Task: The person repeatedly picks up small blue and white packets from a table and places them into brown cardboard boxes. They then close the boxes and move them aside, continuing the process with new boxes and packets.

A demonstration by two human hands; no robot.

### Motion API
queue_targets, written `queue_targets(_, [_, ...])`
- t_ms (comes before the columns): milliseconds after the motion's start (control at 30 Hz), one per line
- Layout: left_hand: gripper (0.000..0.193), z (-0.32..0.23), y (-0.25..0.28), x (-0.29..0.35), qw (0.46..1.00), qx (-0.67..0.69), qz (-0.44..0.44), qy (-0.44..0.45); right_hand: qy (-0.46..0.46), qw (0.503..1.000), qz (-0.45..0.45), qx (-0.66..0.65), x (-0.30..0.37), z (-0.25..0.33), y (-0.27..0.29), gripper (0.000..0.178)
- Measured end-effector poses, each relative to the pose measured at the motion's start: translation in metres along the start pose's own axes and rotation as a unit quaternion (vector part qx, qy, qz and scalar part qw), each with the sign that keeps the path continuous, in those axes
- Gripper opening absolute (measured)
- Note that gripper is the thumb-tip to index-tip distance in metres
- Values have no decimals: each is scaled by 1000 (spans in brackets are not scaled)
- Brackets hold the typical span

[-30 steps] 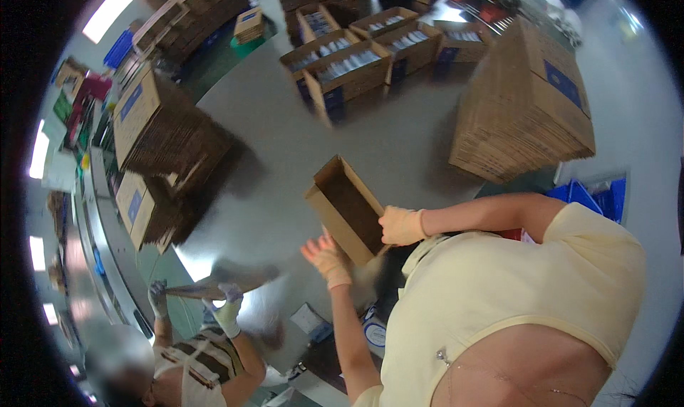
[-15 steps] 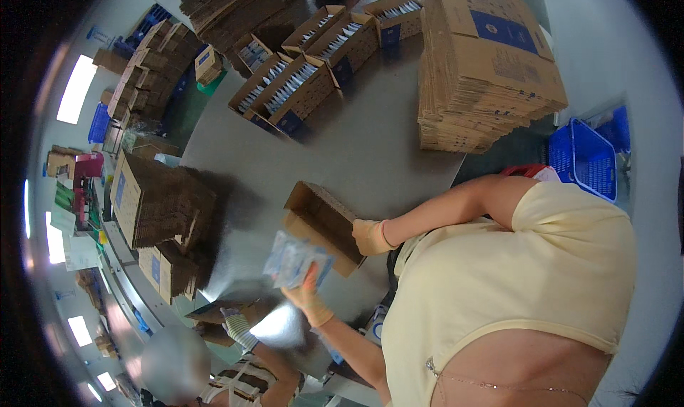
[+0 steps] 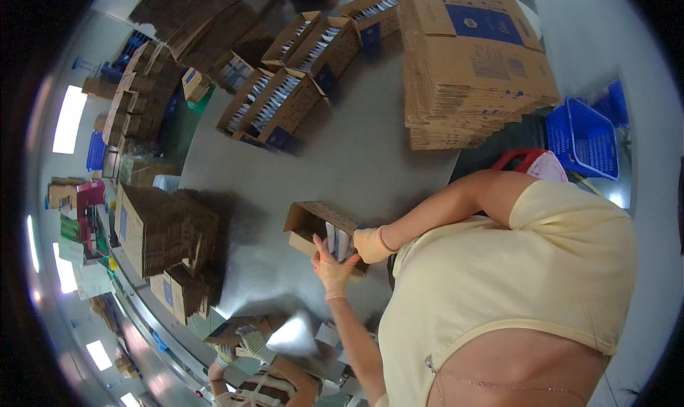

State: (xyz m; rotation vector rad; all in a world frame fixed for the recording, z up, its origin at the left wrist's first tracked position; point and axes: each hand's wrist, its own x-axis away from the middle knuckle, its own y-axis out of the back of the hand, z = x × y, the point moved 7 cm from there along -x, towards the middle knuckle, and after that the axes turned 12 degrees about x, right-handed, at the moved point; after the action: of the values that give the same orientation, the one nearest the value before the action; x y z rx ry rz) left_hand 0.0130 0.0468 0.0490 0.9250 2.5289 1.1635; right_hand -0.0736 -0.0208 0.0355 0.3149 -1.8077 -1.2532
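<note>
An open cardboard box (image 3: 313, 209) lies tilted on the table before me, its opening toward me. My right hand (image 3: 372, 245), in a pale glove, is closed on the box's near right edge. Inside the box stand several flat pale packets (image 3: 338, 240), close to that edge. My left hand (image 3: 332, 268) reaches over the box's near wall, fingers and thumb spread around the packets and touching them; its fingertips are partly inside the box.
Several filled boxes (image 3: 281, 111) stand at the back of the metal table (image 3: 356, 158). A tall stack of flattened cartons (image 3: 477, 72) rises at back right, beside blue baskets (image 3: 581, 140). More folded cartons (image 3: 160, 229) stand left. A co-worker's gloved hands (image 3: 253, 344) handle cardboard at lower left.
My left hand has moved right and up, carrying the packets from beside the box into it. My right hand still grips the box edge. The co-worker's hands have shifted.
</note>
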Motion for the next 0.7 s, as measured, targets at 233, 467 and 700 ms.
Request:
queue_targets(233, [29,-35,-13,-79,996,-75,-39,-21,-172,965,-47,-190,-39,-2,-74,14])
queue_targets(467, [29,27,-87,-40,963,-98,232,97,-101,995,-21,-10,-14,9,-28,15])
queue_targets(700, [31,-10,-29,20,958,220,-158,89,-76,995,-38,59,3,8,3,14])
